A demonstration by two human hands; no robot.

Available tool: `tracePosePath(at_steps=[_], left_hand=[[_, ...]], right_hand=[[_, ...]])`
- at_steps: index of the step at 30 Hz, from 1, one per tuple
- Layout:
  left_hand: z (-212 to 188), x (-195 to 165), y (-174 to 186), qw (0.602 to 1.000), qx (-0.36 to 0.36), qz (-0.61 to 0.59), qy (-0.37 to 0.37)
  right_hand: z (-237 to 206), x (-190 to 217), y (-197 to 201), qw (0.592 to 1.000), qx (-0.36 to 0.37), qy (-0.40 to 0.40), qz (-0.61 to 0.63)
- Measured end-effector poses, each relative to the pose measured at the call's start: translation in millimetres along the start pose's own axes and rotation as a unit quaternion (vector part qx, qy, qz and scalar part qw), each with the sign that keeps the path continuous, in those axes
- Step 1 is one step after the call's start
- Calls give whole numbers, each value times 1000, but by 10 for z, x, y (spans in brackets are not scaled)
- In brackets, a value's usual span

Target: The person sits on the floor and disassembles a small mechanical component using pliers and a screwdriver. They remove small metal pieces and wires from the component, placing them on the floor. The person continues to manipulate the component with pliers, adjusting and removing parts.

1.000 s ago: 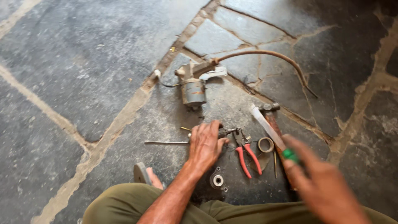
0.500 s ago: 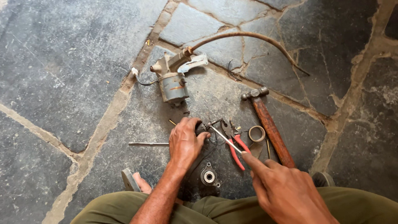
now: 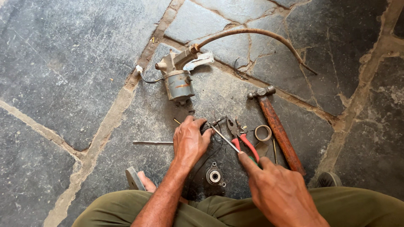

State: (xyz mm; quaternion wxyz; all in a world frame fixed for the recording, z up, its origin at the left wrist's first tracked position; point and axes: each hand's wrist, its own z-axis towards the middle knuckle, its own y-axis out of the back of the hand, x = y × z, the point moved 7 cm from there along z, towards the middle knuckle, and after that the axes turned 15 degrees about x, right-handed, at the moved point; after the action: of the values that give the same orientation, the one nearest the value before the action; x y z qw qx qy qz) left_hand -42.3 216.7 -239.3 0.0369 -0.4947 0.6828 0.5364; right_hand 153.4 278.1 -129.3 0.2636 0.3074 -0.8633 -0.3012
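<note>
My left hand (image 3: pixel 190 142) lies palm down on a small dark part on the stone floor, its fingers closed over it. A screwdriver (image 3: pixel 225 139) with a green handle is gripped in my right hand (image 3: pixel 277 191); its thin shaft points up-left, and the tip touches the part at my left fingertips. Red-handled pliers (image 3: pixel 240 138) lie just right of the shaft. A round metal bearing housing (image 3: pixel 214 175) rests between my wrists.
A grey electric motor (image 3: pixel 177 84) with a bracket and a curved brown hose (image 3: pixel 256 35) lies farther up. A hammer (image 3: pixel 275 128) with a rusty handle lies at the right, beside a metal ring (image 3: pixel 263 133). A thin rod (image 3: pixel 152 143) lies left. My olive-trousered legs fill the bottom edge.
My right hand brought the screwdriver in from the right until its tip met the part under my left hand. The view shifted so the motor sits higher and more central.
</note>
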Motion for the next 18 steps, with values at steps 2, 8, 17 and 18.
tracePosePath(at_steps=[2,8,17,18], left_hand=[[17,2,-15,1000,9,-7,4],[6,-4,-9,1000,-8,-11,-6],[83,-23,-135,998,-19,52,-41],[99,-18,-149,998,-20,51,-42]], right_hand=[[14,16,-33,1000,7,-3,-12],[36,85,-108,993,-48,49,-98],[107,-74,-84,998,-47,30,-3],[104,-76,-51,997,-60,34,19]])
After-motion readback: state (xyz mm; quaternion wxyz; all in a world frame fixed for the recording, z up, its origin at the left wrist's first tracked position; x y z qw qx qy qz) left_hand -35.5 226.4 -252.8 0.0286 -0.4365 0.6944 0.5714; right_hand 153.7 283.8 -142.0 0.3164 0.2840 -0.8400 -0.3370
